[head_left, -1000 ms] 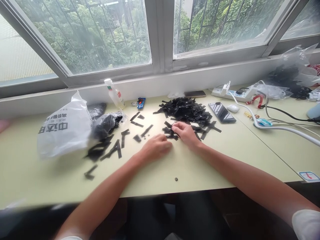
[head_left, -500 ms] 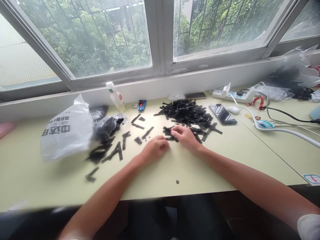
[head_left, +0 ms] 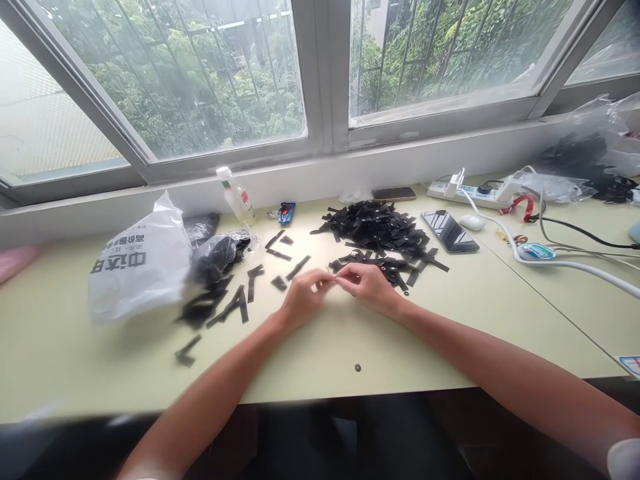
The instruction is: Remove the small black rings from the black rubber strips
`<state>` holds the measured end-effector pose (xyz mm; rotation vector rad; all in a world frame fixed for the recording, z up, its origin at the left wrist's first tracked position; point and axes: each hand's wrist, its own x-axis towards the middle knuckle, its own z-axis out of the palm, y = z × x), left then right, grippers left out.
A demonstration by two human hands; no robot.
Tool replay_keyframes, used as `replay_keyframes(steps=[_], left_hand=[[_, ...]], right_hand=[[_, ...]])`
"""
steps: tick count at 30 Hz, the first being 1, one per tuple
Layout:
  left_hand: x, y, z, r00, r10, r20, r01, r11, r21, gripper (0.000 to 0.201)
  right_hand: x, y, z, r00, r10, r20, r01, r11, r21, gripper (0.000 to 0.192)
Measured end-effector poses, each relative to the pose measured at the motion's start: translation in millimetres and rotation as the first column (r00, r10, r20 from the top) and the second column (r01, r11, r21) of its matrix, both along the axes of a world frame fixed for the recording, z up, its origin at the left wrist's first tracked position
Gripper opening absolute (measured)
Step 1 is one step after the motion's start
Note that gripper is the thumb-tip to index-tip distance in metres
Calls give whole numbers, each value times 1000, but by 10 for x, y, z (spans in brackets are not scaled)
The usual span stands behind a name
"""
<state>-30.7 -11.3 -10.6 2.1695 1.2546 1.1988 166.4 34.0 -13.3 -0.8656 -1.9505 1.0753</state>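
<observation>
Head view: left bare hand (head_left: 305,295) and right bare hand (head_left: 369,287) pinch closed — on what, I cannot tell; flat, cloth-like black strips (head_left: 377,225) heaped just beyond look light, pliable — best gripped at one end.

Place looked like a workroom. Noted from where I stood: a long pale table (head_left: 310,363) ran beneath barred windows (head_left: 190,87) and held a heap of black strips (head_left: 377,223), a white plastic bag (head_left: 140,267) and a power strip (head_left: 473,194) with cables (head_left: 565,264).
</observation>
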Motion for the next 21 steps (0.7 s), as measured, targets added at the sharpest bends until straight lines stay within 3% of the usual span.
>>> replay_keyframes(steps=[10,17,21], left_hand=[[-19,15,-26,998,29,-51,-25,997,77,13],[-34,5,2,948,120,-295,-62,978,199,21],[-40,-6,35,911,107,-399,-30,980,194,17]], right_hand=[[8,-31,44,999,33,10,-33,999,-27,21],[12,0,18,998,59,22,-59,998,-3,22],[8,11,8,996,77,37,-78,996,48,23]])
